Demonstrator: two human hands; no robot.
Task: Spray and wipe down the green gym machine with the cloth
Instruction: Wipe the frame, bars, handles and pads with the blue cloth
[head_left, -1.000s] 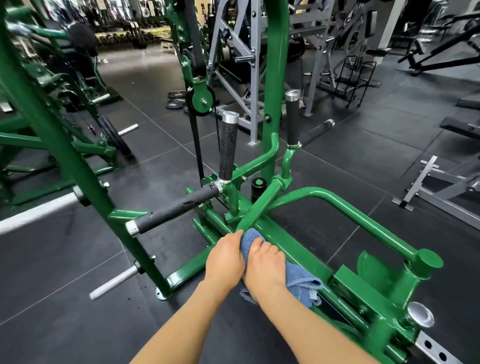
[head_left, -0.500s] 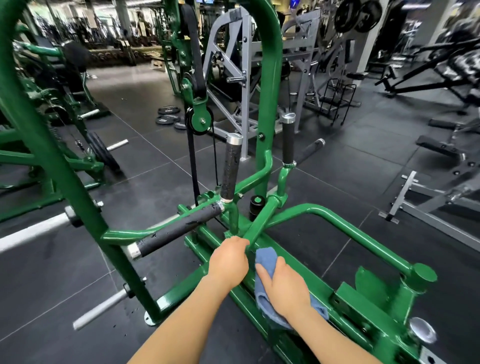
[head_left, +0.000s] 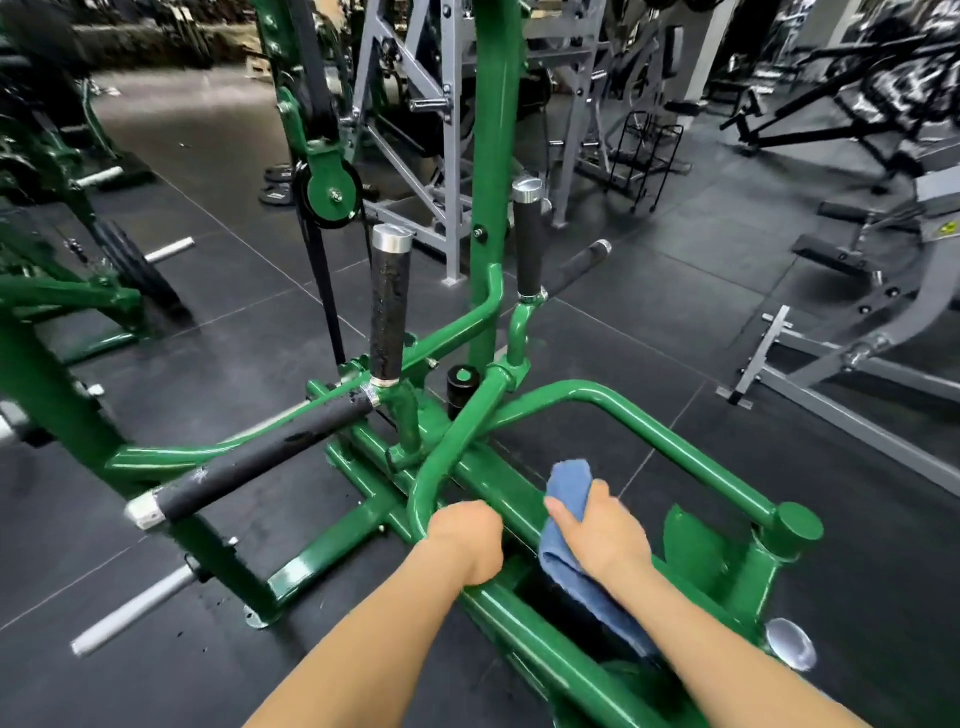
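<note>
From the head camera, looking down: the left hand (head_left: 466, 538) is curled tight round a bent green tube (head_left: 447, 457) of the green gym machine (head_left: 675, 441). It looks like it is holding on to keep steady. Just beside it, the right hand (head_left: 602, 530) holds the blue cloth (head_left: 569, 480). The thumb and fingers fold round the cloth, and the hand pushes it down on the flat green beam (head_left: 493, 480) that runs between the two hands. One end of the cloth sticks out past the fingers. The other end hangs down under the wrist.

No spray bottle shows anywhere, so the step now looks like wiping, not spraying. Beyond the left hand stand two black handles (head_left: 388, 312) with silver caps. A big looping green bar (head_left: 691, 441) curves round past the right hand.

Next, I think the cloth should slide along the beam with a firm push, then go on to the looping bar.
</note>
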